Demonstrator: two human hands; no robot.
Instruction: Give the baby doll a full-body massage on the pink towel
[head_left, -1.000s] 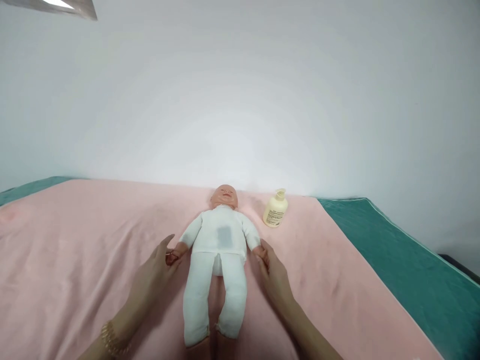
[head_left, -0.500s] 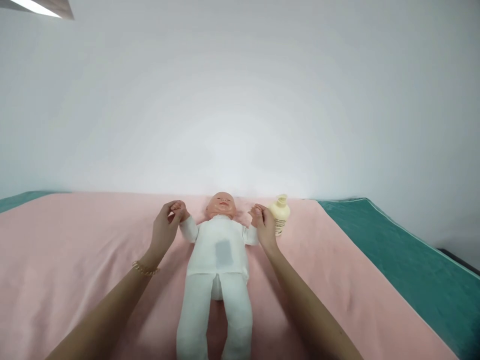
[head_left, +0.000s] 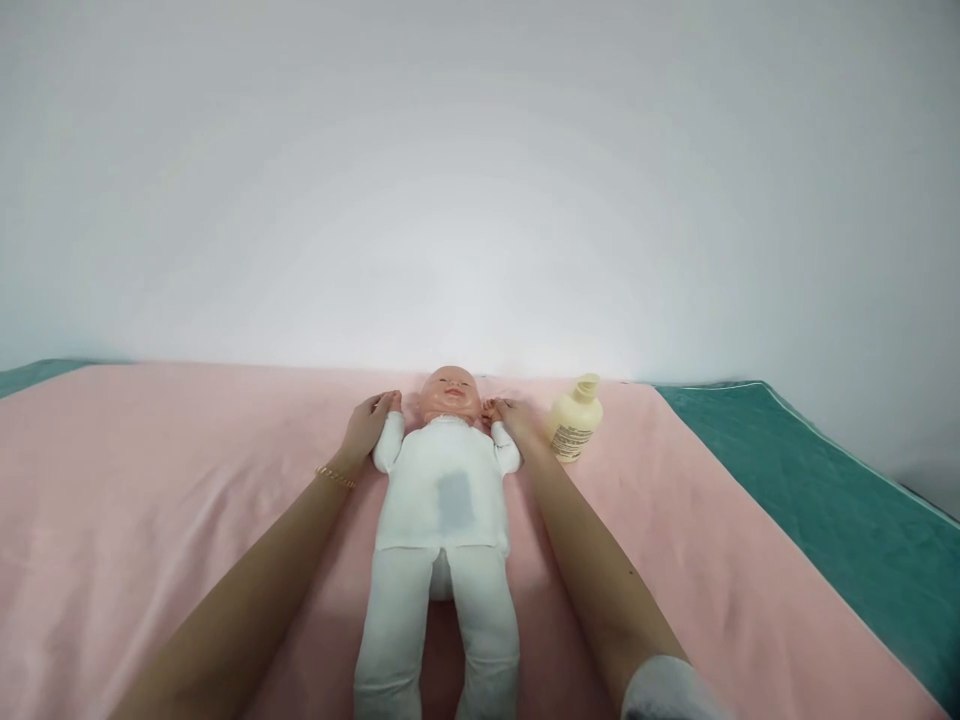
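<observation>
A baby doll (head_left: 420, 480) with a white cloth body lies on its back, head away from me, a grey patch showing on its front. My left hand (head_left: 367, 424) is closed round the doll's hand on the left side, beside its head. On the other side my right hand (head_left: 516, 418) grips the doll's other hand between thumb and fingers. Both doll arms are bent upward, with their hands near the head. A pale yellow pump bottle (head_left: 576, 420) stands upright just right of my right hand.
A pink cloth (head_left: 225, 480) with soft wrinkles lies under the doll. Green cloth (head_left: 810, 500) shows past its right edge, and another bit at the far left. A pale wall (head_left: 480, 200) rises behind.
Both my hands have moved inward and away from me, bringing the doll's hands from spread out at the sides to close beside its head.
</observation>
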